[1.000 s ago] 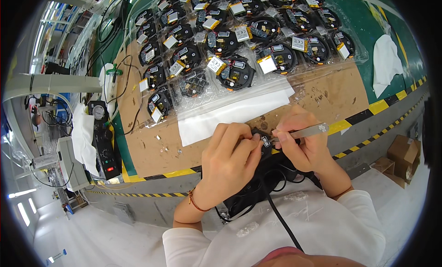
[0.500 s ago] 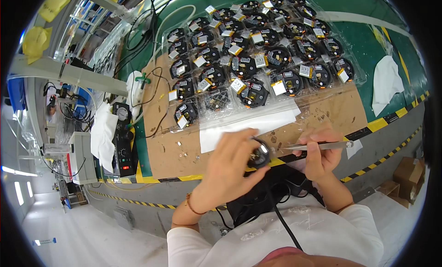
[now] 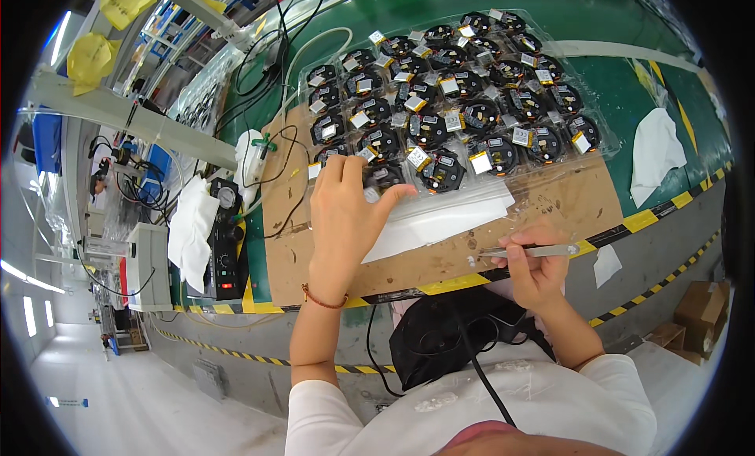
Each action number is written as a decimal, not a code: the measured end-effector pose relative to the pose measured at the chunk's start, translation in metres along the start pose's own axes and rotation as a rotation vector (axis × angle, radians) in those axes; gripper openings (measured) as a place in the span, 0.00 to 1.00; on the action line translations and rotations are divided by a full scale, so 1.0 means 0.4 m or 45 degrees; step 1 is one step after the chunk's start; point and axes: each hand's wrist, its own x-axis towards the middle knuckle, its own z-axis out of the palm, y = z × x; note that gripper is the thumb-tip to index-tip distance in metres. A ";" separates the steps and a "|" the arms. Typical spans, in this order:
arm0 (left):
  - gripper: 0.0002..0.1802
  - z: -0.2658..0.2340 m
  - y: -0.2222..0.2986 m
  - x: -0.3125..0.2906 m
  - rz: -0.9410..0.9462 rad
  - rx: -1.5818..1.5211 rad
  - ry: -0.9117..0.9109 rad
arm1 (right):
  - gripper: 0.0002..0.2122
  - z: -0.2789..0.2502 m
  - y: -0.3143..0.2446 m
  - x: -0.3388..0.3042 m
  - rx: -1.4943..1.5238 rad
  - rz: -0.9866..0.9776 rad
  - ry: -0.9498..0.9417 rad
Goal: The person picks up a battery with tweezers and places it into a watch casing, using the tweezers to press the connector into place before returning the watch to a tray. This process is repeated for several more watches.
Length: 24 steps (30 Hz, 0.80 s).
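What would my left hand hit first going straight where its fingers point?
Your left hand would probably meet a black unit just past its fingertips, though the height between them is unclear.

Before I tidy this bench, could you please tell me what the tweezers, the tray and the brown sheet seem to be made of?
Tweezers: probably metal, from their smooth grey sheen.
Tray: apparently glossy clear plastic, by its see-through, glinting rim.
Brown sheet: perhaps matte cardboard, being dull and stained.

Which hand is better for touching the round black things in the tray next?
Probably the left hand: it reaches over the tray, close to one round black part; whether they touch is unclear. The right hand is farther away, holding tweezers.
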 end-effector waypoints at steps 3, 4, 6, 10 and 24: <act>0.29 0.002 0.005 0.010 -0.032 -0.029 -0.002 | 0.07 -0.002 0.006 -0.011 -0.035 0.031 -0.005; 0.27 0.002 0.006 0.014 -0.078 -0.050 -0.034 | 0.07 -0.002 0.005 -0.009 -0.036 0.027 -0.005; 0.24 0.003 -0.011 0.026 -0.034 0.005 0.027 | 0.07 0.001 0.000 -0.002 -0.036 0.023 -0.013; 0.16 -0.005 -0.040 0.051 -0.021 0.069 0.071 | 0.07 0.001 -0.002 -0.003 -0.040 0.042 -0.022; 0.15 0.009 -0.042 0.083 0.046 -0.097 0.082 | 0.07 0.029 -0.005 0.001 0.001 0.031 0.159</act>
